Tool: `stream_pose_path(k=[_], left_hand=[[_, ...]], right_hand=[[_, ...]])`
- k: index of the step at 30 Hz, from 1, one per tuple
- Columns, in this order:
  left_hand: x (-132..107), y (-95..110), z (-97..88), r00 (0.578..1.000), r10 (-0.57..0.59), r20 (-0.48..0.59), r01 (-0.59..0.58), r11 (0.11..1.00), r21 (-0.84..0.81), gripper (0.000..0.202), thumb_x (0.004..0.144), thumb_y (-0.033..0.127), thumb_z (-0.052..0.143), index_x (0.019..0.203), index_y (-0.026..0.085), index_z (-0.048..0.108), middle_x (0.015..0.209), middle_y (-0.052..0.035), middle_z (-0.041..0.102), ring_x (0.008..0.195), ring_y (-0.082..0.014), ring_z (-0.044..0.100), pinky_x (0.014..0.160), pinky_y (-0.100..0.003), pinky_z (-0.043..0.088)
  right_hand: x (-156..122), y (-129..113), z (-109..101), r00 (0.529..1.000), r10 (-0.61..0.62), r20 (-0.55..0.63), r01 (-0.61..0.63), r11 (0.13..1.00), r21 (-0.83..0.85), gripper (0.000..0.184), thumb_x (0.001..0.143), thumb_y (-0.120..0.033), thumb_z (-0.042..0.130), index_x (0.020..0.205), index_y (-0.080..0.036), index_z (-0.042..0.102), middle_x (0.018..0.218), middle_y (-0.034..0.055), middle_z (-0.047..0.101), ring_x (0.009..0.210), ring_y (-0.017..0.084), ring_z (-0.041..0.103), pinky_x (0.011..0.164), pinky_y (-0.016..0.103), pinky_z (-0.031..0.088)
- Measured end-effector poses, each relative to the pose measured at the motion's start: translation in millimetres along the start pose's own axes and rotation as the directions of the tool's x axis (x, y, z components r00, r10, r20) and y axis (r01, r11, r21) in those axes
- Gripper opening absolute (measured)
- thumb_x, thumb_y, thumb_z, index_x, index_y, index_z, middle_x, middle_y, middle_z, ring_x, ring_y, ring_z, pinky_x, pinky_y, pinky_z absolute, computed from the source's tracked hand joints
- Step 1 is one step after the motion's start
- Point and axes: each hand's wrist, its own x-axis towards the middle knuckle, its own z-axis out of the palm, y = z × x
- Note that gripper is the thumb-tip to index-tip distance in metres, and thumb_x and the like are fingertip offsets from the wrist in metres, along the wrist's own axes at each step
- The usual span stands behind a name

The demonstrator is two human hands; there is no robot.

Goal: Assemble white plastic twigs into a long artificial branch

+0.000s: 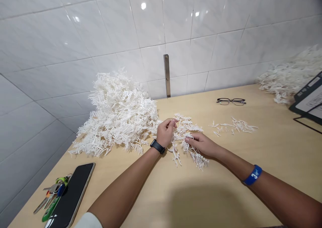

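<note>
My left hand point(165, 133), with a black watch on its wrist, is closed, thumb and fingers pinched on part of a white branched piece, mostly hidden by the fingers. My right hand point(204, 145), wearing a blue wristband, grips a white branched sprig point(198, 158) that looks like plastic coral, its tips fanning out toward me. More white sprigs point(186, 125) lie just beyond and between the hands. Close by on the left rises a large heap of the same white branched pieces point(120, 114).
Small loose bits point(243, 125) lie to the right, below a pair of glasses point(231, 101). A second white heap point(289, 73) and a dark-framed board point(310, 98) stand far right. Front left are a phone point(72, 194) and keys point(52, 191). A tiled wall point(113, 26) backs the table.
</note>
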Motion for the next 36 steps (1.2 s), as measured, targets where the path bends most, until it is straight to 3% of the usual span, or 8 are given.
stream_pose_path(k=[5, 9, 15, 20, 24, 28, 32, 36], left_hand=[[-7.9, -0.7, 11.5, 0.991, -0.032, 0.133, 0.053, 0.986, -0.158, 0.02, 0.086, 0.029, 0.058, 0.097, 0.014, 0.067, 0.081, -0.006, 0.071, 0.069, -0.0121, 0.06, 0.07, -0.026, 0.049], [-9.1, -2.4, 13.0, 0.981, -0.062, 0.185, 0.107, 0.964, -0.245, 0.017, 0.083, 0.025, 0.061, 0.095, 0.014, 0.065, 0.085, -0.0076, 0.072, 0.071, -0.0137, 0.064, 0.071, -0.027, 0.051], [-10.0, -1.9, 12.9, 0.984, -0.027, 0.173, 0.048, 0.992, -0.119, 0.014, 0.08, 0.028, 0.066, 0.081, 0.014, 0.068, 0.085, -0.0063, 0.07, 0.077, -0.0151, 0.063, 0.073, -0.027, 0.05], [-12.4, -2.6, 14.8, 0.971, 0.003, 0.238, 0.003, 1.0, -0.025, 0.02, 0.078, 0.035, 0.069, 0.08, 0.015, 0.068, 0.08, -0.0043, 0.068, 0.073, -0.0133, 0.06, 0.069, -0.025, 0.047], [-14.0, -4.4, 15.4, 0.958, 0.007, 0.285, -0.012, 1.0, 0.015, 0.026, 0.081, 0.04, 0.066, 0.082, 0.014, 0.066, 0.078, -0.0032, 0.066, 0.071, -0.0127, 0.057, 0.067, -0.024, 0.045], [-16.6, -2.2, 13.6, 0.918, 0.037, 0.395, -0.074, 0.994, 0.08, 0.033, 0.092, 0.043, 0.049, 0.093, 0.015, 0.067, 0.085, -0.0034, 0.068, 0.078, -0.0139, 0.059, 0.072, -0.024, 0.044], [-17.6, 0.3, 13.1, 0.861, 0.079, 0.503, -0.215, 0.952, 0.218, 0.03, 0.094, 0.034, 0.044, 0.095, 0.018, 0.069, 0.083, -0.003, 0.068, 0.075, -0.0146, 0.058, 0.07, -0.025, 0.042], [-17.3, 0.0, 14.0, 0.816, 0.099, 0.57, -0.314, 0.903, 0.294, 0.022, 0.087, 0.03, 0.054, 0.08, 0.019, 0.072, 0.068, -0.001, 0.065, 0.069, -0.014, 0.055, 0.067, -0.025, 0.039]], right_hand=[[1.9, -3.9, -10.2, 0.999, -0.022, -0.042, 0.022, 1.0, -0.006, 0.029, 0.088, -0.048, 0.056, 0.085, -0.019, 0.056, 0.073, -0.0015, 0.051, 0.062, 0.013, 0.044, 0.058, 0.026, 0.035], [3.3, -4.1, -12.9, 0.995, -0.015, -0.097, 0.014, 1.0, -0.007, 0.034, 0.086, -0.044, 0.058, 0.111, -0.02, 0.06, 0.097, 0.0033, 0.062, 0.075, 0.016, 0.052, 0.066, 0.028, 0.041], [3.9, -4.4, -13.3, 0.989, -0.037, -0.146, 0.033, 0.999, -0.028, 0.035, 0.086, -0.049, 0.058, 0.105, -0.019, 0.064, 0.095, 0.0045, 0.064, 0.079, 0.019, 0.055, 0.068, 0.029, 0.041], [4.3, -5.5, -14.3, 0.978, -0.049, -0.204, 0.043, 0.999, -0.032, 0.036, 0.086, -0.053, 0.057, 0.094, -0.019, 0.065, 0.082, 0.0025, 0.061, 0.071, 0.016, 0.05, 0.062, 0.027, 0.037], [4.5, -4.1, -16.6, 0.984, -0.05, -0.171, 0.05, 0.999, -0.003, 0.035, 0.086, -0.053, 0.057, 0.083, -0.018, 0.062, 0.069, -0.0009, 0.053, 0.063, 0.013, 0.044, 0.058, 0.026, 0.033], [4.4, -2.4, -18.6, 0.984, -0.014, -0.175, 0.036, 0.991, 0.127, 0.037, 0.083, -0.055, 0.06, 0.083, -0.018, 0.06, 0.067, -0.0019, 0.049, 0.06, 0.012, 0.041, 0.055, 0.025, 0.032], [5.4, -3.6, -20.9, 0.955, 0.066, -0.289, 0.018, 0.96, 0.278, 0.034, 0.081, -0.052, 0.063, 0.078, -0.019, 0.056, 0.065, -0.0022, 0.049, 0.057, 0.012, 0.042, 0.054, 0.026, 0.033], [5.9, -7.5, -26.1, 0.915, 0.028, -0.402, 0.047, 0.983, 0.175, 0.03, 0.082, -0.047, 0.059, 0.072, -0.019, 0.054, 0.063, -0.0009, 0.05, 0.059, 0.013, 0.044, 0.056, 0.027, 0.035]])
